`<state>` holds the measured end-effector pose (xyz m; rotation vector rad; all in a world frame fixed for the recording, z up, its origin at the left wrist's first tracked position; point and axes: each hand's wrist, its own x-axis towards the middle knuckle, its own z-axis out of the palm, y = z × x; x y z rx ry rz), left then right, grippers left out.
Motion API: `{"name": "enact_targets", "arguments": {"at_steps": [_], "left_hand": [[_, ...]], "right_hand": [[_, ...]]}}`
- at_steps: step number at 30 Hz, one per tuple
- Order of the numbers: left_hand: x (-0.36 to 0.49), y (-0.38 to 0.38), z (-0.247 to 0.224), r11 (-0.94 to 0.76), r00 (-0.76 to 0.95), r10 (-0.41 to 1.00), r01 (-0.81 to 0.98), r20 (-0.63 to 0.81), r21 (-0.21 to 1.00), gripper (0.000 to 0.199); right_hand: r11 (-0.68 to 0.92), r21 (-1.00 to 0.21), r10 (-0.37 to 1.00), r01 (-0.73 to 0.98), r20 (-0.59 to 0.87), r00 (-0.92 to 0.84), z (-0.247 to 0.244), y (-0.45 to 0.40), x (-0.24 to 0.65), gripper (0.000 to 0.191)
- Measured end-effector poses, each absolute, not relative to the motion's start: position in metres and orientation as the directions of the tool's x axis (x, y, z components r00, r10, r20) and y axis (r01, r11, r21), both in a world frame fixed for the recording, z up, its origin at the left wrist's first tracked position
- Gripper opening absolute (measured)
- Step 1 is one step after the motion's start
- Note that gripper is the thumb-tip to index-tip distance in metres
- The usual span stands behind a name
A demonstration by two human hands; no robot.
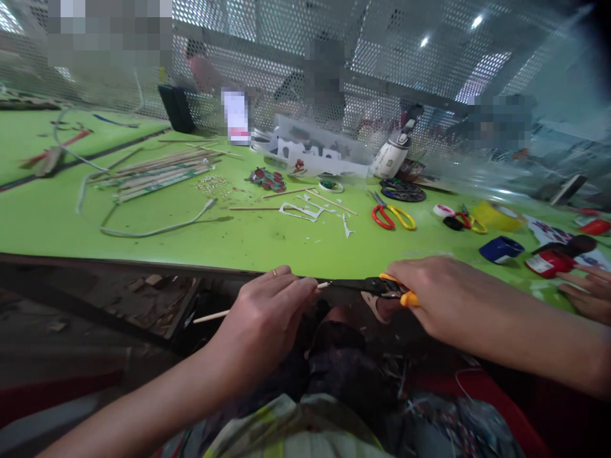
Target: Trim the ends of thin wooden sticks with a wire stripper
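Observation:
Just off the table's front edge, my left hand [270, 308] is closed around a thin pale wooden stick [211, 317]. One end of the stick sticks out past the thumb and fingertips; the other end comes out behind the hand. My right hand [429, 292] grips long-nose pliers [360, 285] by their orange handles. Their dark narrow jaws point left and meet the stick's tip; whether they pinch something small there is too fine to tell. On the table beyond lie white cut-out scraps [305, 210] and scissors [391, 213] with red and yellow handles.
The green table [229, 242] holds a bundle of sticks [162, 172], a white cable [143, 234], small beads [212, 184], red-green pieces [267, 179], a plastic tray [324, 149], a phone [236, 114] and tape rolls [501, 249]. Another person's hand [589, 289] rests at the right.

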<state>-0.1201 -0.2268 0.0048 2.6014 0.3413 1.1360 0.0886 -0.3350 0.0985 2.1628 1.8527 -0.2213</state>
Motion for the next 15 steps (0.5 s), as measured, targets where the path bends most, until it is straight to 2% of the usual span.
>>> {"name": "enact_targets", "arguments": {"at_steps": [5, 8, 12, 15], "left_hand": [[-0.118, -0.222, 0.001, -0.980, 0.692, 0.193, 0.109, 0.696, 0.164, 0.014], [-0.114, -0.219, 0.000, -0.984, 0.665, 0.175, 0.128, 0.726, 0.120, 0.012], [-0.110, -0.220, 0.005, -0.973, 0.674, 0.230, 0.150, 0.702, 0.175, 0.017], [-0.112, -0.220, 0.014, -0.929, 0.743, 0.351, 0.200, 0.569, 0.311, 0.024]], "right_hand": [[-0.108, 0.111, 0.948, 0.988, -0.288, 0.136, 0.092, -0.328, 0.095, 0.010], [-0.102, 0.128, 0.951, 0.987, -0.279, 0.135, 0.087, -0.326, 0.099, 0.011], [-0.130, 0.123, 0.947, 0.984, -0.278, 0.160, 0.087, -0.327, 0.102, 0.012], [-0.132, 0.146, 0.950, 0.980, -0.263, 0.167, 0.091, -0.330, 0.101, 0.016]]}}
